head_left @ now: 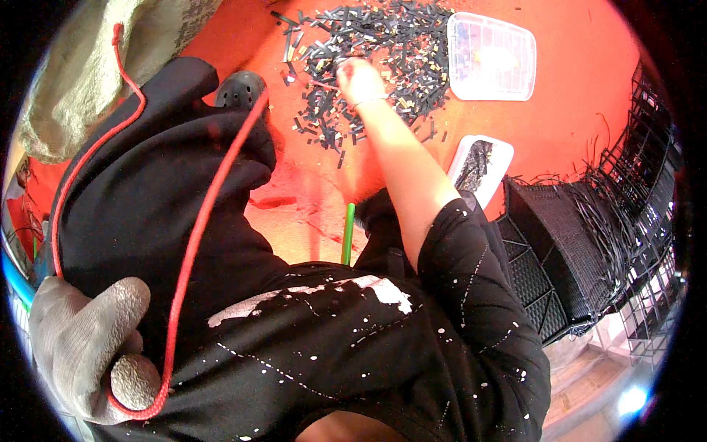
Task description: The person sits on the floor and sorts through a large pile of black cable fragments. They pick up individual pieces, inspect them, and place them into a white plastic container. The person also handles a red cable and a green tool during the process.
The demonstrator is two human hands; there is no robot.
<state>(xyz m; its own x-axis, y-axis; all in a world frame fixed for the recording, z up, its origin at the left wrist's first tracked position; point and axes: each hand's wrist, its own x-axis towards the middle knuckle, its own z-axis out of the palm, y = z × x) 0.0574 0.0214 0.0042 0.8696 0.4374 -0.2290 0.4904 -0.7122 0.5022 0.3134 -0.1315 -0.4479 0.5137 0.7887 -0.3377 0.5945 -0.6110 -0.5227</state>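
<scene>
My left hand (pixel 92 350), in a grey knitted work glove, is closed at the lower left with a red cord (pixel 197 225) looped through its fingers. One length of the cord runs up over my black trouser leg to a free end near a pale sack. The other length slants up toward my shoe. My right hand (pixel 361 82) is bare, with a thin band at the wrist. It reaches down to a scattered pile of short black strips (pixel 412 44) on the red floor. Its fingers are drawn together at a small dark thing, too unclear to name.
A clear plastic tub (pixel 492 90) stands right of the pile; nearer lies a small white container (pixel 504 158) holding dark bits. Black woven wickerwork (pixel 563 236) with loose strands and wire racks (pixel 652 147) line the right side. A green stick (pixel 348 234) rises between my legs. A pale sack (pixel 74 88) lies upper left.
</scene>
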